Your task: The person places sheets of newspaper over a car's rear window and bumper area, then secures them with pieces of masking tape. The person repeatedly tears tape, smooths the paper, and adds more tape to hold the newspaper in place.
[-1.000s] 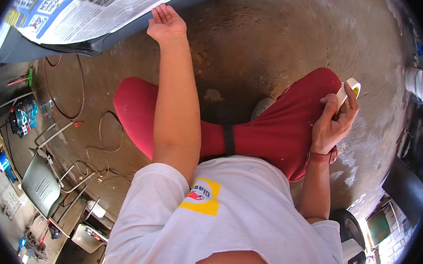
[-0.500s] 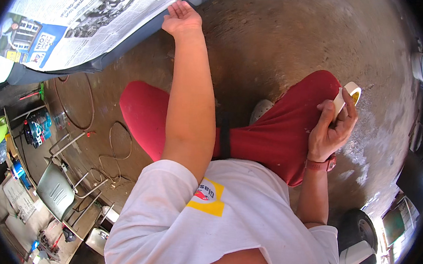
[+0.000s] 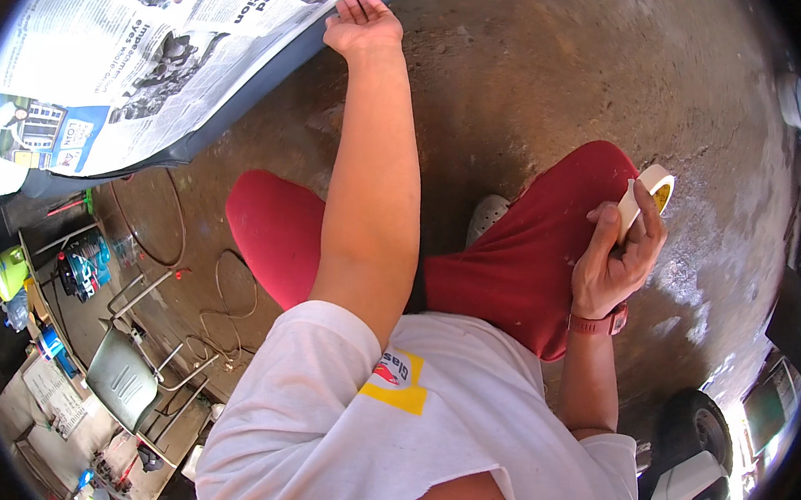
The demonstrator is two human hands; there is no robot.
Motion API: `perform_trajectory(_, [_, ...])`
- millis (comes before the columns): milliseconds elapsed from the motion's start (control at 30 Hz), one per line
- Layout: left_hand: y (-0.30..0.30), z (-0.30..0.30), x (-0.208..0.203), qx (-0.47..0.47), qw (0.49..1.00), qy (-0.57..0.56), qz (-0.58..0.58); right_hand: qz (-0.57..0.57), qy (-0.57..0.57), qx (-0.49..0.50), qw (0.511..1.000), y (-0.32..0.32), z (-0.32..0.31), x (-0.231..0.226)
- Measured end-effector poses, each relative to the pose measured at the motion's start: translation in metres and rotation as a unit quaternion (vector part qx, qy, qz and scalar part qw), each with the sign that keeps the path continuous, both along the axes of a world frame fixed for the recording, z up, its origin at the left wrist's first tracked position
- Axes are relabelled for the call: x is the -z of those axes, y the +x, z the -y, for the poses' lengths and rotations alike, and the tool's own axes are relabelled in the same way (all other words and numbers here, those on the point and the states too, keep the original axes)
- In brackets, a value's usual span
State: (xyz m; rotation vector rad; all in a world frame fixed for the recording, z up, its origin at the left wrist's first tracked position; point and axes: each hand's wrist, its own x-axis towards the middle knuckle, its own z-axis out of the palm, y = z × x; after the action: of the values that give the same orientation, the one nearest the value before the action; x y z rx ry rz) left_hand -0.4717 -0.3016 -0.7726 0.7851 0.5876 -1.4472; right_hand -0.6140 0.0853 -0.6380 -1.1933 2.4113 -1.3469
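Brown floor (image 3: 524, 82) beside newspaper (image 3: 89, 61); left hand (image 3: 367, 30) near its edge, fingers half-open, empty; right hand (image 3: 613, 265), farther off, grips tape roll (image 3: 652, 173).

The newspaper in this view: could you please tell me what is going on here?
A person in red trousers is low over the brown floor. The right hand holds a roll of white tape beside the right knee. The left hand is out, palm up, at the edge of the newspaper, which covers a dark panel. Whether it presses on the paper, I cannot tell.
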Motion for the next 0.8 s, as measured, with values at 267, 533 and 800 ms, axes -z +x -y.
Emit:
perform_trajectory(267, [-0.032, 0.01, 0.018, 0.04, 0.998, -0.043, -0.025, 0.028, -0.035, 0.018, 0.999, -0.006, -0.002, 0.004])
perform_trajectory(533, [-0.062, 0.028, 0.052, 0.107, 0.984, -0.115, -0.078, 0.018, -0.034, 0.006, 0.999, -0.008, -0.008, 0.009])
perform_trajectory(800, [-0.124, 0.026, 0.025, 0.142, 0.981, -0.116, -0.06, 0.019, -0.034, 0.003, 0.999, -0.006, -0.02, 0.011])
